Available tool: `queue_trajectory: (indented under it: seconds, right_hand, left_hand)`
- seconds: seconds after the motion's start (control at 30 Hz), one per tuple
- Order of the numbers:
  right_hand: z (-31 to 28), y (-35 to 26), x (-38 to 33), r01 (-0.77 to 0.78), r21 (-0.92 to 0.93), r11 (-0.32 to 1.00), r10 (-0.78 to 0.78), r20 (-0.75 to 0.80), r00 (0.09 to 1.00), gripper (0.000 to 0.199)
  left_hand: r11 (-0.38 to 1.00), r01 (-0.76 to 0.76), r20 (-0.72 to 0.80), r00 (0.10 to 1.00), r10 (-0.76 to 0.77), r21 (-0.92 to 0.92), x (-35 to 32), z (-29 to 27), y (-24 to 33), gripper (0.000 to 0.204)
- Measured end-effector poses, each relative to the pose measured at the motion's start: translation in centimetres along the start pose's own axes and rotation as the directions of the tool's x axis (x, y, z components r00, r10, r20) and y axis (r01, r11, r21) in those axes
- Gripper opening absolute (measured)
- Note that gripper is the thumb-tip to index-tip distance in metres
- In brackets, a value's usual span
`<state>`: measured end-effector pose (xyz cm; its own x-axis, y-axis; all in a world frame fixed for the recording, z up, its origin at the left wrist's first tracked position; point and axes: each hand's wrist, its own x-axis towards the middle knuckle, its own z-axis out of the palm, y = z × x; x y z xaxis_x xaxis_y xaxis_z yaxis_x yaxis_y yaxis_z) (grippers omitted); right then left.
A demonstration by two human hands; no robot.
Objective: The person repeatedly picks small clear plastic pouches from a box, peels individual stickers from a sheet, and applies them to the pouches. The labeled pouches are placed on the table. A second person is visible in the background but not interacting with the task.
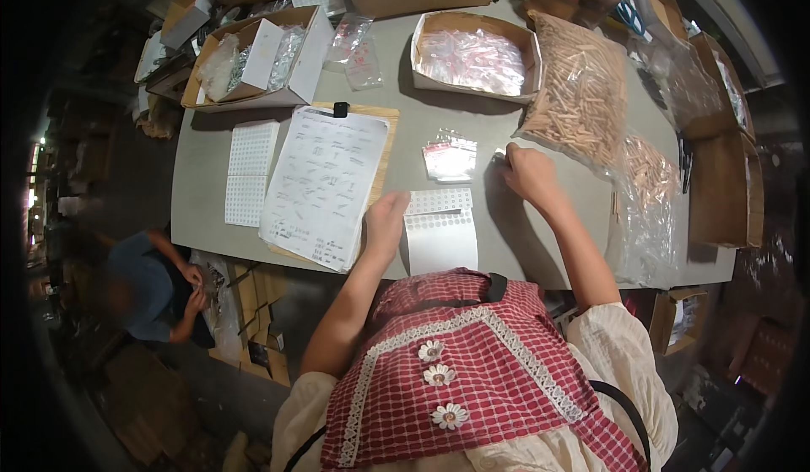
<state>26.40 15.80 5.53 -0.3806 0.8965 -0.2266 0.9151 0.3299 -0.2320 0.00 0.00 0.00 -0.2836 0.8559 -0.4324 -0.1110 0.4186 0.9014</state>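
Note:
My left hand [387, 221] grips the left edge of a white sticker sheet [442, 248] printed with rows of small round labels, its top part folded over. Just beyond the sheet lies a small pile of clear zip bags [450, 158] with red-and-white bands. To the right of these bags, my right hand [529, 172] is closed in a pinch above the grey table [498, 257]. A tiny pale bit shows at its fingertips, too small to name. Left of my left hand rests a clipboard [391, 121] with a printed parts list [325, 185].
More label sheets [251, 172] lie left of the clipboard. An open box [472, 53] of small bags stands at the back, beside a large bag of wooden dowels [578, 92]. Boxed hardware [291, 54] sits back left. Another person [152, 286] sits low at the left.

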Motion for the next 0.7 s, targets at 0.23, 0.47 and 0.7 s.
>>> queue_trajectory:
  seconds: [0.23, 0.47, 0.7]
  right_hand:
    - [-2.3, -2.4, 1.2, 0.053, 0.384, 0.922, -0.06, 0.006, 0.998, 0.028]
    - [-0.4, -2.6, 2.4, 0.082, 0.309, 0.948, -0.098, 0.037, 0.994, 0.026]
    - [1.0, -2.3, 1.3, 0.122, 0.203, 0.971, -0.106, -0.087, 0.991, 0.022]
  left_hand:
    - [1.0, 0.006, 0.024, 1.0, -0.006, -0.025, 0.6, -0.3, 0.2, 0.035]
    - [0.999, -0.03, 0.047, 0.998, 0.031, -0.017, 0.8, -0.3, -0.8, 0.027]
    - [0.918, -0.243, 0.096, 0.97, 0.224, 0.314, -0.4, 1.6, 2.8, 0.022]
